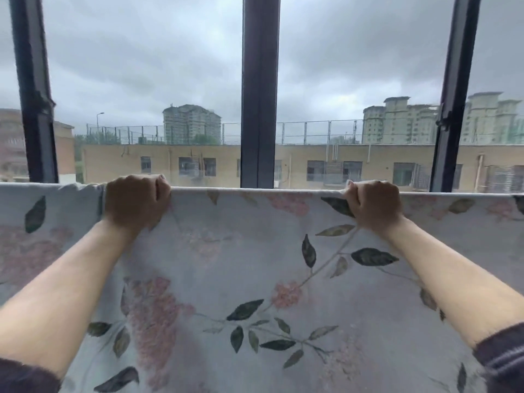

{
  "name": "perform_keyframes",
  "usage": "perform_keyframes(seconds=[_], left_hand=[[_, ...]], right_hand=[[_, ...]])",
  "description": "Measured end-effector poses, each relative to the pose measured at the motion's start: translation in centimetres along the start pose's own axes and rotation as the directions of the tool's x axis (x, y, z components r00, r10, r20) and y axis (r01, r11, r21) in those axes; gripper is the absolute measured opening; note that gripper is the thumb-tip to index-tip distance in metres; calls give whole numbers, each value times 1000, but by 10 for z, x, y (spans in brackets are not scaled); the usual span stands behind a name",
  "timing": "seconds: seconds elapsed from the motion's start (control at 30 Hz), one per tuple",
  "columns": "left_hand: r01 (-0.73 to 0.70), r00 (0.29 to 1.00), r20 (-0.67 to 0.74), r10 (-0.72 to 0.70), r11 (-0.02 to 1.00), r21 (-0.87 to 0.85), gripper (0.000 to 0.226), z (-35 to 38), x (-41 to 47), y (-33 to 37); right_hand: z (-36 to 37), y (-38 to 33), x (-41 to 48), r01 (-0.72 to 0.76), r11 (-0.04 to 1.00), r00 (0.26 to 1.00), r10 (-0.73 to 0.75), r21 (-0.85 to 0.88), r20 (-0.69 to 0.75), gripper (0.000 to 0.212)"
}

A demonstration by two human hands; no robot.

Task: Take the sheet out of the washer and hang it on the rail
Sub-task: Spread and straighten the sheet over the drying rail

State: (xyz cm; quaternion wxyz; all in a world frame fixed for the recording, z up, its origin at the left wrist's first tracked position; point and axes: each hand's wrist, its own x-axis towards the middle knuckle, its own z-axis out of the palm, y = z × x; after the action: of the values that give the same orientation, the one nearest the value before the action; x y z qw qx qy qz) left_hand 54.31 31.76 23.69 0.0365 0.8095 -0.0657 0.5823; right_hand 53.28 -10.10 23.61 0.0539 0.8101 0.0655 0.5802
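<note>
Beyond the glass lie a grey sky and a long tan building [198, 163], and dark window frames [259, 95] stand close behind the line where we work. Our sheet [241, 265], pale with pink flowers and dark leaves, hangs spread across the whole view, its top fold running straight from side to side. The rail must lie under that fold, but the cloth hides it. Our left grip [136, 201] is a closed fist bunched on the top fold, and our right grip [371, 205] is closed on the same fold, well apart from it, fingers curled round the cloth. We judge the hanging nearly done, with evening out as the step in hand. To do it well we should draw the two grips apart along the fold, so the gathers beside the left one flatten, and see that the cloth falls level before letting go. The washer is out of view. The middle frame post stands just behind the fold between our grips, so knuckles want care there.
</note>
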Motion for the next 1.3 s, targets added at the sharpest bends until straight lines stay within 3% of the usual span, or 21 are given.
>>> perform_keyframes(seconds=[0.2, 0.3, 0.37, 0.47, 0.57, 0.67, 0.77, 1.03, 1.2, 1.3], left_hand=[[-38, 998, 56, 37, 999, 11, 57, 0, 0, -24], [-99, 995, 32, 99, 995, 13, 51, -4, 1, -17], [-102, 986, 132, 101, 995, 6, 47, -10, 0, -14], [-103, 982, 157, 101, 995, 2, 42, -9, 1, -22], [-102, 991, 88, 105, 994, -37, 44, -1, -1, -48], [-9, 998, 58, 12, 999, -53, 53, 0, -1, -89], [-6, 1000, 16, 6, 1000, -3, 55, 3, -2, -133], [34, 999, -1, -34, 999, 15, 55, -12, -8, -257], [-48, 998, -29, 48, 999, -14, 55, -8, -6, -281], [-122, 991, 45, 124, 992, -35, 50, -9, -3, -268]], right_hand=[[-8, -63, 10, -34, 998, 999, 33, 44, 6, 52], [6, -137, 27, 18, 999, 1000, -17, 36, -23, 55], [17, -201, 41, 46, 998, 998, -44, 47, -39, 56], [18, -262, 52, -2, 999, 1000, 2, 55, 4, 58], [21, -274, 53, -15, 997, 999, 18, 69, -46, 56], [25, -263, 52, 0, 999, 998, 2, 32, -69, 53], [25, -251, 51, -14, 1000, 993, 12, -19, -118, 51], [21, -267, 51, -75, 996, 991, 70, -38, -116, 57], [30, -379, 76, -14, 1000, 989, 15, 9, -148, 52], [41, -468, 97, 30, 1000, 985, -29, 3, -169, 51]])
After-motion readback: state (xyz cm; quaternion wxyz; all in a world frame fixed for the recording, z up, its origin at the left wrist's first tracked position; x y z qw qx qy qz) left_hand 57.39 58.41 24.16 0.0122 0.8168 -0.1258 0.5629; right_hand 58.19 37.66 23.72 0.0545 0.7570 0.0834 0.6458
